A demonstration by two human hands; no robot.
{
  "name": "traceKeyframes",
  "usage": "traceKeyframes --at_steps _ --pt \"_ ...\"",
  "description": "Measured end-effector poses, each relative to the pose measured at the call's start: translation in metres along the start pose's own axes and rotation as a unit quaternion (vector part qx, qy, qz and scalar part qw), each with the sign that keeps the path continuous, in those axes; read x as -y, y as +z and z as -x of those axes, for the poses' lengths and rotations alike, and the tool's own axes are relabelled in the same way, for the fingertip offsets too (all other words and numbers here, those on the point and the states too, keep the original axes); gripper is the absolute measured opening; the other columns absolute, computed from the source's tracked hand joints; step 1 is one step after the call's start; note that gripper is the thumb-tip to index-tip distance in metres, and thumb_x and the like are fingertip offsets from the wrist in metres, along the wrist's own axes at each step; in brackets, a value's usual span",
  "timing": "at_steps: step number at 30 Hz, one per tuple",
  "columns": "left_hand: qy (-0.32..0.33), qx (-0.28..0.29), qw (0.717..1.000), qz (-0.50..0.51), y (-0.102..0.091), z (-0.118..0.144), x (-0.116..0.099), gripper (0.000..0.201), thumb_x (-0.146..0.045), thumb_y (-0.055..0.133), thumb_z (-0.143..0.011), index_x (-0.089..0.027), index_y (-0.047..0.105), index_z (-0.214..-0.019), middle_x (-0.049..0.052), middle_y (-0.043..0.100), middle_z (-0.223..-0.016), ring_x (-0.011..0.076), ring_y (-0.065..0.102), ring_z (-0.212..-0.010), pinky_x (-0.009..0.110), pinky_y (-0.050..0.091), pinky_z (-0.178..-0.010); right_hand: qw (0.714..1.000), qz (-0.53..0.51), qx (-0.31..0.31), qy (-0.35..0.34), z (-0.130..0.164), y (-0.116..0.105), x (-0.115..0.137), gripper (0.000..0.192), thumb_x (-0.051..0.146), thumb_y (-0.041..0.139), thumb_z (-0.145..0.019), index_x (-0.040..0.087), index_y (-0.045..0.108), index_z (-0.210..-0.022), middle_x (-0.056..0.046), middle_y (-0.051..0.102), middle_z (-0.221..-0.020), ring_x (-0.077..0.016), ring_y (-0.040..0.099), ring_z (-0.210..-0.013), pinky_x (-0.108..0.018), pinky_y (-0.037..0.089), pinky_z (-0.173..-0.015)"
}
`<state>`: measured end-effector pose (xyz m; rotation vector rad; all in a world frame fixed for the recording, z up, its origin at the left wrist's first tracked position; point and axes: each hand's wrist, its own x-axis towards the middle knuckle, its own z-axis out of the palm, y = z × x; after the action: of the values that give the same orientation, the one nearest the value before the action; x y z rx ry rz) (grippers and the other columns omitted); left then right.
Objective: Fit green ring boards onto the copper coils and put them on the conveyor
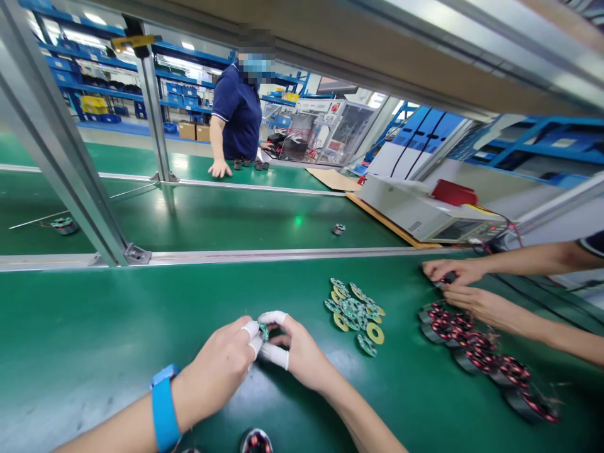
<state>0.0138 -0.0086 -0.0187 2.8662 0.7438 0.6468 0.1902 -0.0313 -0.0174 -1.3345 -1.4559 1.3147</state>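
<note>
My left hand (221, 368), with a blue wristband, and my right hand (297, 352) meet over the green table (94, 340). Both pinch one small green ring-shaped circuit board (263, 331) between fingertips that wear white finger cots. A loose pile of the same green and yellow ring boards (356, 311) lies just to the right of my hands. A round wound coil part (255, 441) sits at the bottom edge, below my wrists.
At the right, a co-worker's two hands (465, 286) handle a row of black coils with red windings (481, 355). Another person in a dark blue shirt (238, 110) stands across the conveyor belt (212, 217). A white test instrument (425, 211) stands at the right.
</note>
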Motion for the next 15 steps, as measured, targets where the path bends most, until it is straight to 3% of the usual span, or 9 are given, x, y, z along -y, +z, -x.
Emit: traceKeyframes --at_steps 9,15 --pt "0.023 -0.051 0.998 0.010 -0.002 -0.001 0.002 0.030 -0.006 0.035 -0.087 -0.013 0.059 -0.071 0.008 0.056 -0.076 0.0193 0.051 -0.073 0.031 0.051 -0.062 1.000 -0.024 0.012 -0.001 -0.001 -0.009 -0.007 0.038 0.015 0.062 -0.065 0.019 0.058 -0.102 -0.004 0.059 -0.092 -0.0165 0.059 -0.080 -0.031 0.050 -0.073" --pt "0.036 -0.073 0.997 -0.014 -0.001 0.001 -0.001 0.030 -0.005 0.035 -0.087 -0.014 0.056 -0.067 0.005 0.051 -0.069 0.0186 0.047 -0.069 0.030 0.048 -0.060 0.983 0.108 -0.145 -0.040 -0.004 0.000 0.005 0.015 0.027 0.057 -0.074 0.017 0.064 -0.082 -0.005 0.063 -0.078 -0.0173 0.058 -0.070 -0.030 0.049 -0.064"
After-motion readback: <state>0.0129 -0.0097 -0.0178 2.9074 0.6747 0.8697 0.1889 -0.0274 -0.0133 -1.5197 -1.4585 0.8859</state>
